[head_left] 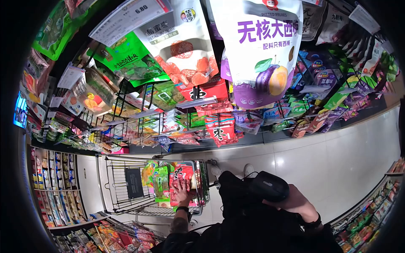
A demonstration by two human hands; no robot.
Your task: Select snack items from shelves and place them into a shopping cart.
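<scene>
As the head view shows, the left hand [182, 192] lies directly over a red package [180, 172] in the shopping cart [134, 183], left of lower centre; the package's long axis runs roughly from top to bottom of the frame. The fingers of this grip appear spread across it; whether they pinch it cannot be told. A green package [161, 185] lies just beside, on its left. The right hand [295, 201], well apart at lower right, has its grip closed around a dark rounded object [270, 187]; the left is thus the nearer. Beneath the wire-sided cart extends a pale tiled floor [291, 162]; a display rack [173, 148] of hanging packets spans the upper frame.
</scene>
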